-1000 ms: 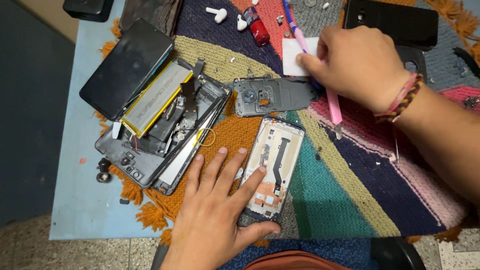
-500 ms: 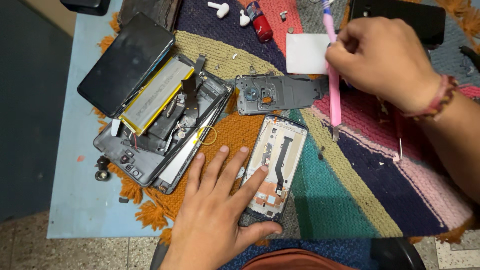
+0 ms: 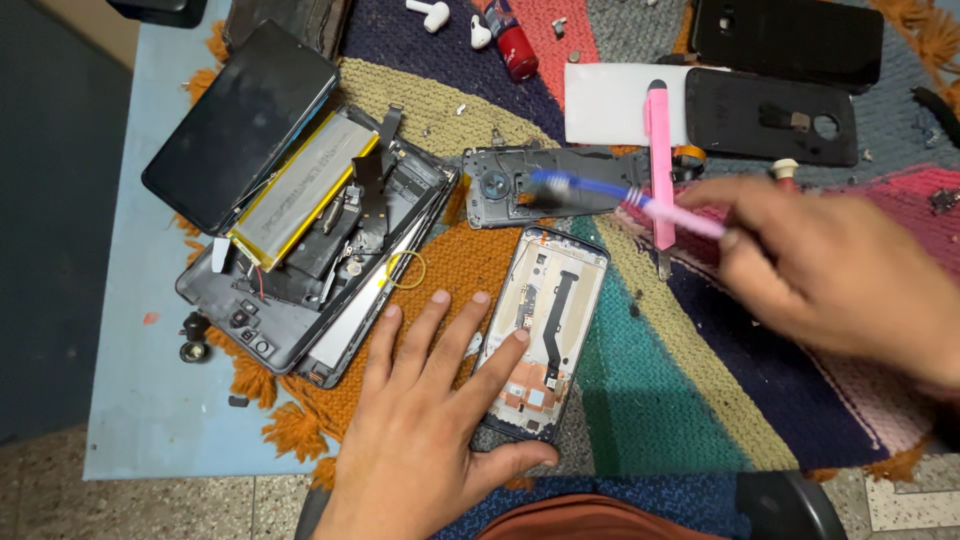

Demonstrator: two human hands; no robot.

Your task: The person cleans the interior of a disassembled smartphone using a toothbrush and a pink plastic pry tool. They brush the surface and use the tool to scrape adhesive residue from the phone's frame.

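My left hand lies flat with fingers spread on the striped mat, its fingertips and thumb resting on the edge of an opened phone frame with its inner parts showing. My right hand, blurred, holds a toothbrush with a blue head and pink handle. The brush's bristle end is over a dark inner phone cover just above the opened frame.
A dismantled tablet with a yellow-edged battery and a lifted screen lies at the left. A pink tool rests over a white card. Two black back covers, earbuds and a small red bottle sit along the far side.
My right hand has moved down and to the right from the white card, now holding the toothbrush out toward the dark inner cover. The left hand has stayed on the phone frame.
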